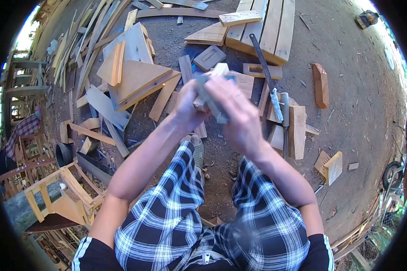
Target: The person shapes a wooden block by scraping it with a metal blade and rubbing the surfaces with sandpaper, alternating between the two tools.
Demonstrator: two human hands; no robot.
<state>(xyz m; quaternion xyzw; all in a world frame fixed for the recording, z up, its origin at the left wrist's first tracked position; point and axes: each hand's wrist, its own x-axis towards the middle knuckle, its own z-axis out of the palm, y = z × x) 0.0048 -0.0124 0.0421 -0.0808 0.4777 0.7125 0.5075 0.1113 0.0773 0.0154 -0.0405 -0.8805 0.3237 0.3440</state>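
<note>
In front of my knees, my left hand is wrapped around a piece of wood, whose pale end sticks up beyond the fingers. My right hand, smeared by motion, is closed over a grey-green flat piece pressed along the wood. Both hands are close together, and much of what they hold is hidden behind the fingers. Below them on the ground lie wood offcuts and a grey block with a slot.
A slatted wooden piece lies ahead, with a long dark metal bar leaning by it. A chisel-like tool rests on blocks at right. Cut boards pile up at left, near a wooden frame.
</note>
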